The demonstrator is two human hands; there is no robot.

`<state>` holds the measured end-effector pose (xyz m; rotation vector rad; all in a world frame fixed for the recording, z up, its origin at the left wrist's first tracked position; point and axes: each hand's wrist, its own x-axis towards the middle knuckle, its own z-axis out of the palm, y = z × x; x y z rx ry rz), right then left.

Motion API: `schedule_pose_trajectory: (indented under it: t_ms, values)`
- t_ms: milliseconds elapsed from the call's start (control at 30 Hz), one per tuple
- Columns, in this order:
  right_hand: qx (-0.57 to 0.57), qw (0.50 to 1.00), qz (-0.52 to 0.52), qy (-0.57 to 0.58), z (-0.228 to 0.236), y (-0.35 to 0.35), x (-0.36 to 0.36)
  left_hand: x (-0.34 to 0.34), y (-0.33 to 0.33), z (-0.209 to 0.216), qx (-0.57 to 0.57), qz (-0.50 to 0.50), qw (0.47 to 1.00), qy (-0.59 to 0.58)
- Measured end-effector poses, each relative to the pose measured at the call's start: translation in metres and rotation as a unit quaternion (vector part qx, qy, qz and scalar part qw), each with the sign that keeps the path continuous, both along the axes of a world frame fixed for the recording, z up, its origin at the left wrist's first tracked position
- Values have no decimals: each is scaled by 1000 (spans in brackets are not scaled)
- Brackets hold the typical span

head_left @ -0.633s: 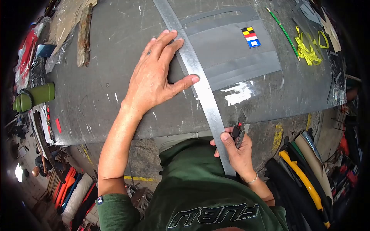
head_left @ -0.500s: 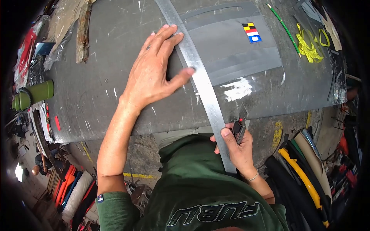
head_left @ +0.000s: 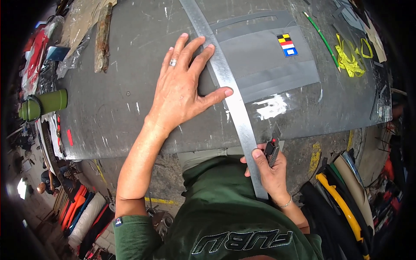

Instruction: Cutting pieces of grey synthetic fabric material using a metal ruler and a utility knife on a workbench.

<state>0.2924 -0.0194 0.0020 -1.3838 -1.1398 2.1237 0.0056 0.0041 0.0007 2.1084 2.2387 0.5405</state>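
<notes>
A long metal ruler point(head_left: 226, 79) lies slantwise across the table, its near end reaching past the edge toward my body. My left hand point(head_left: 182, 89), fingers spread, touches the ruler's left side, with the thumb resting on top of it. My right hand point(head_left: 271, 173) grips the ruler near its lower end between thumb and fingers. The same hand also holds a utility knife point(head_left: 271, 150), blade out and pointing away from me. Under the ruler's right side lies a flat grey fabric piece point(head_left: 264, 56) with a slot and a small patch of coloured squares and stripes point(head_left: 287, 45).
The dark, scratched table point(head_left: 117, 112) ends just before my body. A green pencil point(head_left: 321, 39) and yellow measuring tape point(head_left: 349, 60) lie at right. A green bottle point(head_left: 47, 104) and a ragged strip point(head_left: 102, 39) are at left. Fabric rolls point(head_left: 340, 197) stand below right.
The table and everything on it appear slightly lower and further right. My left thumb has come down onto the ruler. My right hand keeps its grip on ruler and knife.
</notes>
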Motion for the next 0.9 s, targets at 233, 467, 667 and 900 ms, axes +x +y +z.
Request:
schedule_pose_trajectory:
  t_ms: [233, 467, 667, 900]
  values:
    - [-2, 1000, -7, -9, 1, 1, -1, -2, 3, 3, -6, 10, 1000, -12]
    - [-2, 1000, 0, -1, -1, 1, 0, -4, 2, 2, 0, 6, 1000, -8]
    - [-4, 1000, 7, -3, -2, 2, 1, -4, 2, -1, 9, 4, 1000, -3]
    - [-8, 1000, 4, 2, -1, 2, 0, -3, 2, 0, 7, 7, 1000, 0]
